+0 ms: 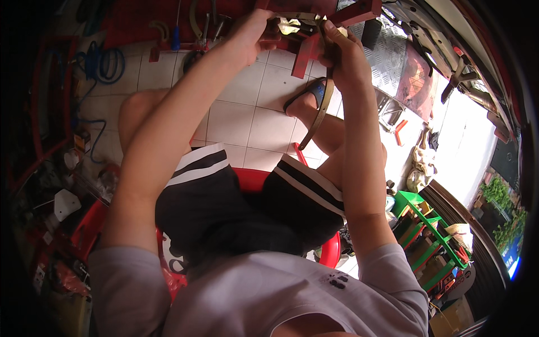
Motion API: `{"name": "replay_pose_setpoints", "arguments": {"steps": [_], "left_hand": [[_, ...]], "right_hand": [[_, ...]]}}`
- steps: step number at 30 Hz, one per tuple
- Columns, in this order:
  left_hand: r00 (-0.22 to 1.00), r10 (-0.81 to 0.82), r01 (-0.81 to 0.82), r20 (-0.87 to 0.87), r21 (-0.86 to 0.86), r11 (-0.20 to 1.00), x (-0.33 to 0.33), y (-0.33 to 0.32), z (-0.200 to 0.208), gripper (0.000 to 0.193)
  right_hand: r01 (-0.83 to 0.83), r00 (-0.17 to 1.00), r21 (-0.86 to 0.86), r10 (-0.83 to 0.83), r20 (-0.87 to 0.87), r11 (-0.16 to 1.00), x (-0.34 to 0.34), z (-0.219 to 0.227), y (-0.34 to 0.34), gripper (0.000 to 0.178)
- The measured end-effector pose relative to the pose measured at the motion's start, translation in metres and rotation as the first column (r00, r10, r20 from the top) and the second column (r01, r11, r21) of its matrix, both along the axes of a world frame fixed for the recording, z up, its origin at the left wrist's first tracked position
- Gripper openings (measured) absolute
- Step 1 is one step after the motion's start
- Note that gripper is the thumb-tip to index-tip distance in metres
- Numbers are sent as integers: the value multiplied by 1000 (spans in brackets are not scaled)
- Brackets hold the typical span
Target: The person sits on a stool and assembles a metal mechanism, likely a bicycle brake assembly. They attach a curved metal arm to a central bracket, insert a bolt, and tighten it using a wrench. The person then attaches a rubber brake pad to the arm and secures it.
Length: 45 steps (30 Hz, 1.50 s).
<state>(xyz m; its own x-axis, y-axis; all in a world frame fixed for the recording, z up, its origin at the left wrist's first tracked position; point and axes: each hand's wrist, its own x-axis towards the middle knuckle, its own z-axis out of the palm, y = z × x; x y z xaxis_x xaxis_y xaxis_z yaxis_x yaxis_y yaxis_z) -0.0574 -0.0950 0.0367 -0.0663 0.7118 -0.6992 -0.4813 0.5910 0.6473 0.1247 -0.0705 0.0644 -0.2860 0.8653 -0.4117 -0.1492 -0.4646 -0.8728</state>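
Observation:
At the top of the view, both my hands are raised at a red metal frame (pixel 306 54). My right hand (pixel 347 56) is closed around a narrow, curved, tan-brown flat strip (pixel 321 115), whose long tail hangs below the fingers toward my knee. My left hand (pixel 251 38) is curled at the end of a similar flat band (pixel 295 16) that spans the gap between the hands; whether it is the same strip I cannot tell. A pale, crumpled-looking thing (pixel 288 26) shows just under that band. The left fingertips are partly hidden.
Hand tools, including a blue-handled screwdriver (pixel 176 39), line the red surface at upper left. A blue coiled hose (pixel 104 64) hangs at far left. I sit on a red plastic chair (pixel 331 250) over white floor tiles (pixel 236 121). A green rack (pixel 432 224) stands at right.

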Motion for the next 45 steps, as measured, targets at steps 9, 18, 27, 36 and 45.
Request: {"name": "replay_pose_setpoints", "arguments": {"steps": [9,18,27,36,45], "left_hand": [[979,-175,166,-105,-84,982,6,0,-4,20],[916,-333,303,-223,-159,940,9,0,-2,19],[-142,-546,838,-826,-394,377,-3,-12,-59,24],[-185,-770,904,-610,-412,110,43,-61,-198,33],[-23,-307,871,-951,-170,461,68,18,-390,26]], "right_hand": [[-12,1000,5,12,9,1000,2,16,1,11],[-10,1000,34,10,4,999,12,20,2,11],[-34,999,91,33,14,995,4,30,1,12],[-169,919,200,81,387,965,0,38,0,37],[-229,948,84,203,244,970,-18,42,-12,26]]}}
